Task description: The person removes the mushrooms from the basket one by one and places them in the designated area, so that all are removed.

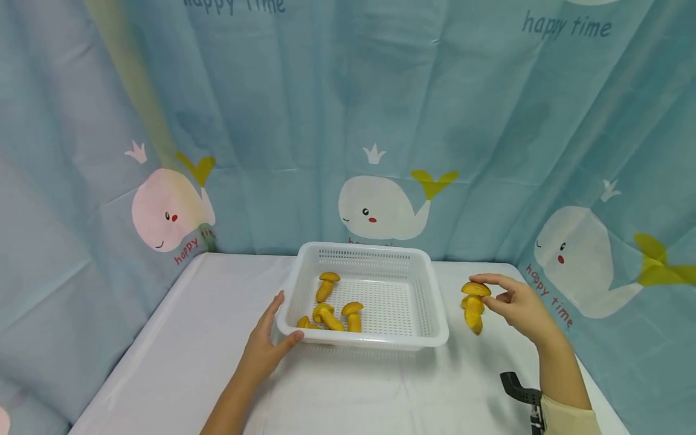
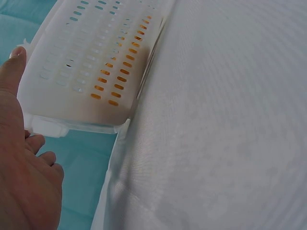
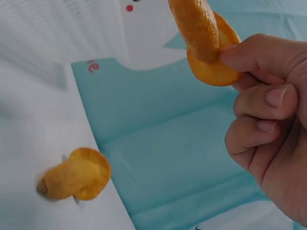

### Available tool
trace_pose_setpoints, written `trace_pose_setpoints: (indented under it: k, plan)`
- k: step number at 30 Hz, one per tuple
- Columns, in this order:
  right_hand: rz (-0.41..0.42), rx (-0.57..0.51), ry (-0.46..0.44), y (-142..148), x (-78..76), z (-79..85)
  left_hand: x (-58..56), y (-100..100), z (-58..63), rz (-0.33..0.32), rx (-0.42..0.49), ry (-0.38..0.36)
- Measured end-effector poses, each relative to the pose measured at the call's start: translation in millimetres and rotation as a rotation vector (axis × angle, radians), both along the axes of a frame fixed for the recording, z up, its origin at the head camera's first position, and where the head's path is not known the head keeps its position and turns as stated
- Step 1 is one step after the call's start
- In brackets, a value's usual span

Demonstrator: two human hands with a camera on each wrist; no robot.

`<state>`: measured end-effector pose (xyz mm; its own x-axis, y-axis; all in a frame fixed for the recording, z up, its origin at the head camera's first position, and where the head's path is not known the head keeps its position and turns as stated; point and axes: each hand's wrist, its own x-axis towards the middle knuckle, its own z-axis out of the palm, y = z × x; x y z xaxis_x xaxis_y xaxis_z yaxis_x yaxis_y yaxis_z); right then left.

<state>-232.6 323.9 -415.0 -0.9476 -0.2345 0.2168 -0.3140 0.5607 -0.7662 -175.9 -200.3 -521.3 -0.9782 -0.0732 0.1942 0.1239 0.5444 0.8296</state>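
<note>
1 mushroom (image 1: 475, 290) pinched, R hand (image 1: 519, 305), L hand (image 1: 264, 347) spread @ basket (image 1: 375, 341)

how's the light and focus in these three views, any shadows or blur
Head: bright, soft shadows by the basket and below the right hand; left wrist: dimmer, faint ripple lines on the cloth; right wrist: also dim, basket hazy, held mushroom clearer.

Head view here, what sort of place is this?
Probably a small curtained-off tabletop workspace, though the wider room is hidden. Whale-print curtains hang on three visible sides, a white-covered table stands between them, and on it sits a white basket holding yellow mushrooms.
</note>
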Motion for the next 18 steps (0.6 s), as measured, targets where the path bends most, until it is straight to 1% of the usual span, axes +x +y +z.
trace_pose_setpoints:
  k: [6, 10, 14, 18]
  plan:
    - [-0.041, 0.014, -0.006, 18, -5.1, -11.4, 0.0, 0, 0.3, -0.003, 0.004, 0.007]
    - [-0.059, 0.004, -0.022, 27, -4.9, -16.4, 0.7, -2, 0.4, 0.002, 0.003, 0.007]
    - [-0.067, -0.002, -0.037, 33, -5.2, -19.4, 0.0, -2, -1.3, -0.005, 0.012, 0.014]
    - [-0.062, -0.02, -0.048, 37, -8.7, -26.4, -0.9, -3, -2.4, -0.006, 0.009, 0.033]
